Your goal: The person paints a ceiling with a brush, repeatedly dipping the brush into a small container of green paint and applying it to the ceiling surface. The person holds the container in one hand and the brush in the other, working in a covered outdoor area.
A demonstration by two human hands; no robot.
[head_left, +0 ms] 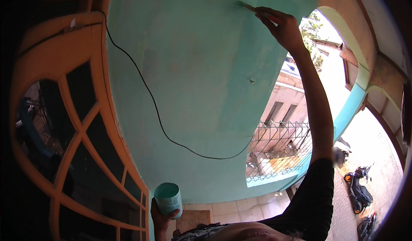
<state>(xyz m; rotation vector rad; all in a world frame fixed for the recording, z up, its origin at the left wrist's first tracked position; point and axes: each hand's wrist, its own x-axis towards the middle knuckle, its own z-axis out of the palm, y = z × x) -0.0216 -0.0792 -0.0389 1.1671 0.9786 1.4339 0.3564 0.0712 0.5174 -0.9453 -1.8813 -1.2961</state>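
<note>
Pinching a slim brush (247,7) in the right grip (283,28), pressing thumb and fingers together about its handle. Holding the bristles up at the green wall (184,82), high in view, between the wall's middle and its right edge; apparently touching the surface, though not showing contact beyond doubt. Clasping a green-smeared container (168,201) in the left grip (160,218), curling round its side and holding it mouth up with a slight tilt, just in front of the wall's lower left corner. Not revealing the amount of paint inside. Estimating progress from tone alone: showing a deeper green strip high up around the brush and down beside the right edge, taking in a small dark mark (252,81) and ending well above the lower edge. Showing paler, blotchy green across the middle, the left side and the lower stretch. Reading this as partly done: counting the deeper strip as probably coated, and the paler area as probably left over. Not being able to rule out drying as the cause of the difference. Also noting a dark cable (148,86) sagging across the paler area, from the orange frame (82,132) toward the right edge.
</note>
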